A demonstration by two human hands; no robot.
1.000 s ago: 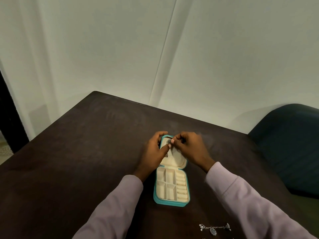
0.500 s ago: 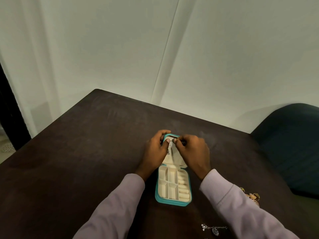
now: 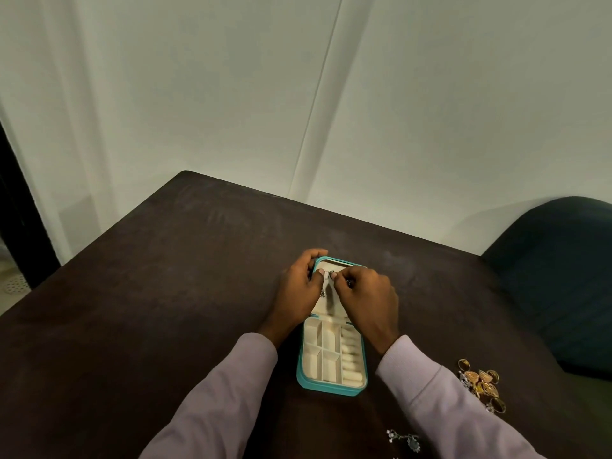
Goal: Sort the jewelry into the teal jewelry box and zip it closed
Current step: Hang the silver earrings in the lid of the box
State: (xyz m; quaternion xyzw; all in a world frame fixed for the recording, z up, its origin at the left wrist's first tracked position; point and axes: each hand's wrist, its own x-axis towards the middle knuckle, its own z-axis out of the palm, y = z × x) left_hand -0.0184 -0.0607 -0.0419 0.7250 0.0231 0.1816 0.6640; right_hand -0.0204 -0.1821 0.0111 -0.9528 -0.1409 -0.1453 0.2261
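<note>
Both hands meet over the far half of an open teal jewelry box (image 3: 332, 389) that lies flat on a dark brown table (image 3: 165, 293). On the left, the left hand (image 3: 299, 291) curls its fingers around the far left corner of the box lid, while its thumb and a fingertip pinch a thin silver chain (image 3: 323, 292) against the cream lining of the lid. On the right, the right hand (image 3: 367, 298) has its fingers curled and pinches the same chain just beside the left fingertips; a short length of chain hangs down between the two hands. Nearer the person, the tray half of the box shows cream compartments and a column of ring rolls on its right side. To the right of the box, near the right sleeve, sits a small heap of gold jewelry (image 3: 482, 384). Close to the bottom edge lies a silver charm piece (image 3: 405, 438). A dark teal chair (image 3: 559, 279) stands at the table's right side.
</note>
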